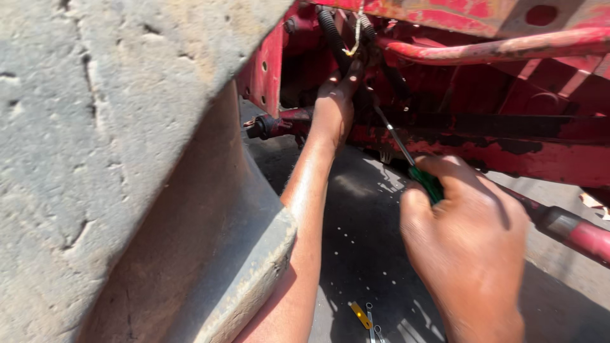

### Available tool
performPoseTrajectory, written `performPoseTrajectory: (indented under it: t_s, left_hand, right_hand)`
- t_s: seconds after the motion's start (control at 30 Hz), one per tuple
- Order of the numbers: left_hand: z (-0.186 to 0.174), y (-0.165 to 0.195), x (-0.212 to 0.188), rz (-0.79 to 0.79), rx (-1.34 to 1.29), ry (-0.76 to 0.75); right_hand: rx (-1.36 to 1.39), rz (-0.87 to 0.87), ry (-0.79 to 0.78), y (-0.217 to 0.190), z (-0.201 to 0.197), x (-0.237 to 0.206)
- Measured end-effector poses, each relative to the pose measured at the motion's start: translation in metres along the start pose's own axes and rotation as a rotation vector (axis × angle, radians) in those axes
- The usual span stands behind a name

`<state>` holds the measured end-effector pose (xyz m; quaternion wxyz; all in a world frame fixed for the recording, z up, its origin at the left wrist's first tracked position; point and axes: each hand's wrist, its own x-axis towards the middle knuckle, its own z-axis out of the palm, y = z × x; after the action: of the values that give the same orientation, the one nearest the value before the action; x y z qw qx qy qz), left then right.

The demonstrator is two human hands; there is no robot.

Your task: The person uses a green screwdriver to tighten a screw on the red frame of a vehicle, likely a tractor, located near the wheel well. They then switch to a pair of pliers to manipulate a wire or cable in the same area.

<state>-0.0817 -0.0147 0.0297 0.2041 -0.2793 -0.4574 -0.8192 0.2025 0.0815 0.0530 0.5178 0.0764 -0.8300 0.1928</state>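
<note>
My left hand reaches up under a red machine frame, its fingers pressed against black hoses and a dark fitting. My right hand is closed around the green handle of a screwdriver. The screwdriver's thin metal shaft points up and left toward the spot where my left fingers rest. The tip is hidden in the dark gap beside my left hand.
A large dusty grey tyre and fender fill the left side, close to my left arm. A red pipe runs above, and a red rod passes at the right. Tools, one with a yellow handle, lie on the dark ground below.
</note>
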Motion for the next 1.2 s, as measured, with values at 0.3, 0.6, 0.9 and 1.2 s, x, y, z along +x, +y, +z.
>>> performPoseTrajectory:
  t_s: [0.3,0.6,0.9,1.2]
  left_hand:
    - [0.005,0.000,-0.004,-0.054,0.107,0.047]
    - [0.006,0.005,-0.006,-0.134,0.024,0.055]
    - [0.004,0.001,-0.004,-0.112,0.000,0.019]
    - [0.006,0.004,-0.007,-0.112,-0.033,0.028]
  right_hand:
    - [-0.060,-0.104,0.030,0.030,0.024,-0.013]
    - [0.327,0.016,0.034,0.025,0.015,-0.011]
    - [-0.083,-0.145,0.139,0.019,0.025,-0.021]
    - [0.049,-0.101,0.117,0.015,0.021,-0.016]
